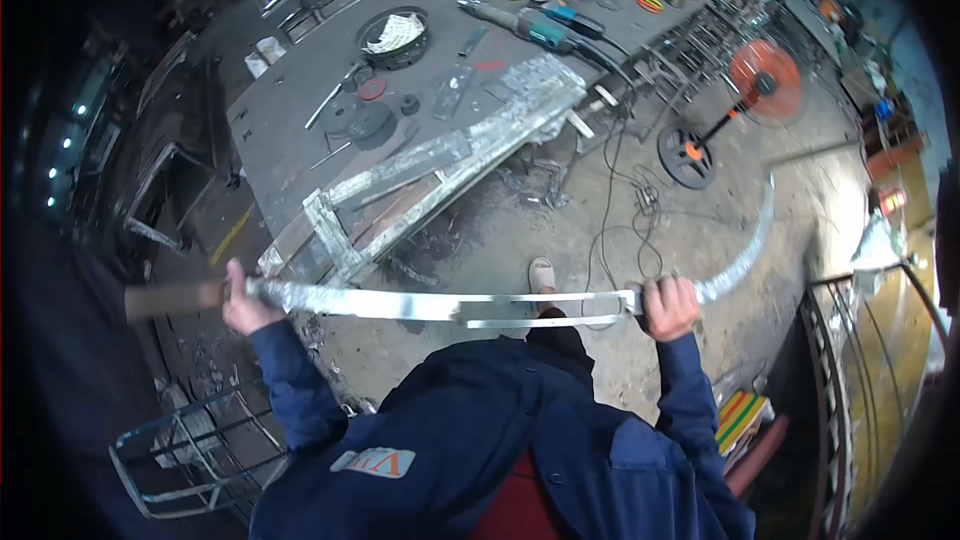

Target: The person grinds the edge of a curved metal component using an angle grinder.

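A long, shiny metal bar (400,304) stretches across my body at waist height, with a narrow slotted section right of its middle. Its right end looks bent upward in this wide view, and its left end is brownish and blurred. My left hand (248,308) is closed around the bar near the left end, thumb on top. Toward the right, my right hand (670,308) wraps its fingers over the bar just beyond the slot. Just ahead, a worn, paint-flecked frame (450,165) lies along the near side of the worktable (285,120).
On the table are a green power grinder (545,32), a round black pan (395,58) with a white cloth, and grinding discs (372,125). An orange fan (765,83) stands ahead right, with loose cables (645,202) on the floor. A wire rack (195,450) sits behind left.
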Demonstrator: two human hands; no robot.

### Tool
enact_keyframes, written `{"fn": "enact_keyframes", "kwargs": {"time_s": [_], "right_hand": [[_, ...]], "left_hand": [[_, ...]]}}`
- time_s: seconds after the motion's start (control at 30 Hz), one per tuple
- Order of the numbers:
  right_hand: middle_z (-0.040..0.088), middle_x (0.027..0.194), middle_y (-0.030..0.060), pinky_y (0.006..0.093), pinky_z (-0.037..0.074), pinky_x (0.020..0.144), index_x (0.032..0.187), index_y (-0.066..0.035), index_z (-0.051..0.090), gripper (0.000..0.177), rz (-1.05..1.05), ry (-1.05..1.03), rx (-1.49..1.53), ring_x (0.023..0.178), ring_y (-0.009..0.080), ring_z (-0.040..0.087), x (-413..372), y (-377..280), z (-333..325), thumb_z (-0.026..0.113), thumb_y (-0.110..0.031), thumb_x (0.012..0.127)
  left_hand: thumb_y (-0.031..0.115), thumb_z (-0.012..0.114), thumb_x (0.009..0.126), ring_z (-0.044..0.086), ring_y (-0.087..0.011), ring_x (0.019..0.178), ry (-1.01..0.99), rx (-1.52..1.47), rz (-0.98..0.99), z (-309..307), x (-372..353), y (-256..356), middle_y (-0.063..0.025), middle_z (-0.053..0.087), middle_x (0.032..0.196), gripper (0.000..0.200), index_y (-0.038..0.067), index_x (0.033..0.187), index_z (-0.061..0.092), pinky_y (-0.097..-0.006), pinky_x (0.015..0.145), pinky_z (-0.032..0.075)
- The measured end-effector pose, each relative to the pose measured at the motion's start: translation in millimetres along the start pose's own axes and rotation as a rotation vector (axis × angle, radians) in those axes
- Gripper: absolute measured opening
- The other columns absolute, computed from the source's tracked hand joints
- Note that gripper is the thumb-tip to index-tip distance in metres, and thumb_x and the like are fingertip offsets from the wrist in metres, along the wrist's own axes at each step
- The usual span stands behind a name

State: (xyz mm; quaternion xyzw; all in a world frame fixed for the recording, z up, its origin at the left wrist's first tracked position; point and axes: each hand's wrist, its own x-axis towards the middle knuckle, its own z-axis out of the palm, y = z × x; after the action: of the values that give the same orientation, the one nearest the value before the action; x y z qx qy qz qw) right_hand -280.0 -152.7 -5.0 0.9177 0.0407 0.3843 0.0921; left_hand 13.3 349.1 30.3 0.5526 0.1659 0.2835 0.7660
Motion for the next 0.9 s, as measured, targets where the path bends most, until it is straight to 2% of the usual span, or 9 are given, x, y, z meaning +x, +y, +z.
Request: {"fn": "enact_keyframes", "kwargs": {"time_s": [0.07,0.13,0.23,0.3,0.43,0.57,0.73,0.8,0.9], "right_hand": [[0.048,0.068,0.0074,0.0353,0.038,0.051,0.078,-0.005,0.060,0.023,-0.088,0.077,0.126,0.058,0.0240,0.051,46,24,59,0.078,-0.019,0.075],[0.047,0.068,0.0058,0.0338,0.039,0.050,0.077,-0.005,0.059,0.024,-0.142,0.142,0.243,0.059,0.0217,0.051,84,37,120,0.077,-0.021,0.076],[0.049,0.072,0.0060,0.0344,0.040,0.053,0.075,-0.008,0.058,0.015,-0.186,0.215,0.446,0.061,0.0223,0.050,139,39,188,0.071,-0.015,0.070],[0.053,0.078,0.0088,0.0376,0.045,0.061,0.077,-0.008,0.059,0.019,-0.188,0.207,0.578,0.070,0.0260,0.056,155,35,235,0.069,-0.016,0.063],[0.057,0.080,0.0115,0.0421,0.049,0.071,0.081,-0.007,0.057,0.025,-0.103,0.026,0.906,0.075,0.0318,0.058,182,7,289,0.068,-0.016,0.060],[0.054,0.070,0.0104,0.0407,0.049,0.063,0.077,-0.007,0.050,0.026,-0.122,-0.085,1.071,0.068,0.0302,0.058,185,-24,328,0.069,-0.010,0.060],[0.056,0.073,0.0105,0.0415,0.049,0.059,0.078,-0.006,0.051,0.027,-0.122,-0.218,1.103,0.067,0.0316,0.059,197,-42,347,0.072,-0.012,0.062],[0.059,0.081,0.0137,0.0437,0.050,0.066,0.082,-0.005,0.053,0.029,-0.088,-0.502,1.114,0.077,0.0349,0.061,213,-40,338,0.073,-0.013,0.063],[0.060,0.088,0.0162,0.0442,0.050,0.076,0.093,-0.004,0.059,0.038,-0.237,-0.644,1.316,0.088,0.0371,0.061,252,-13,343,0.079,-0.014,0.063]], "left_hand": [[0.025,0.075,0.089,0.059,-0.0152,0.069,0.230,0.386,0.361,-26,8,19,-0.0087,0.066,0.079,0.030,-0.002,0.084,0.064,-0.0341,0.064,0.049],[0.033,0.070,0.092,0.060,-0.0201,0.073,0.382,0.209,0.238,-31,-10,61,-0.0100,0.065,0.080,0.033,0.001,0.084,0.063,-0.0376,0.071,0.050],[0.039,0.070,0.090,0.061,-0.0246,0.079,0.286,-0.030,0.055,-16,-43,110,-0.0071,0.062,0.079,0.034,0.005,0.090,0.062,-0.0456,0.079,0.053],[0.042,0.070,0.090,0.057,-0.0224,0.075,0.547,-0.117,0.161,-19,-42,117,-0.0045,0.055,0.072,0.036,0.009,0.083,0.058,-0.0413,0.076,0.051],[0.050,0.063,0.093,0.049,-0.0191,0.062,0.453,-0.183,0.444,-52,-33,113,-0.0003,0.040,0.059,0.053,0.014,0.062,0.040,-0.0369,0.066,0.046],[0.052,0.051,0.098,0.049,-0.0234,0.065,0.665,-0.230,0.579,-19,-28,120,-0.0023,0.036,0.055,0.062,0.014,0.053,0.034,-0.0380,0.066,0.040],[0.052,0.048,0.100,0.049,-0.0255,0.066,0.535,-0.233,0.651,2,8,127,-0.0032,0.036,0.055,0.063,0.011,0.053,0.038,-0.0394,0.065,0.039],[0.052,0.047,0.100,0.049,-0.0269,0.067,0.460,-0.242,0.666,-5,29,132,-0.0042,0.037,0.055,0.064,0.009,0.053,0.042,-0.0386,0.065,0.038],[0.052,0.048,0.100,0.049,-0.0269,0.070,0.384,-0.190,0.673,17,44,147,-0.0038,0.038,0.056,0.063,0.009,0.054,0.043,-0.0380,0.066,0.038]]}}
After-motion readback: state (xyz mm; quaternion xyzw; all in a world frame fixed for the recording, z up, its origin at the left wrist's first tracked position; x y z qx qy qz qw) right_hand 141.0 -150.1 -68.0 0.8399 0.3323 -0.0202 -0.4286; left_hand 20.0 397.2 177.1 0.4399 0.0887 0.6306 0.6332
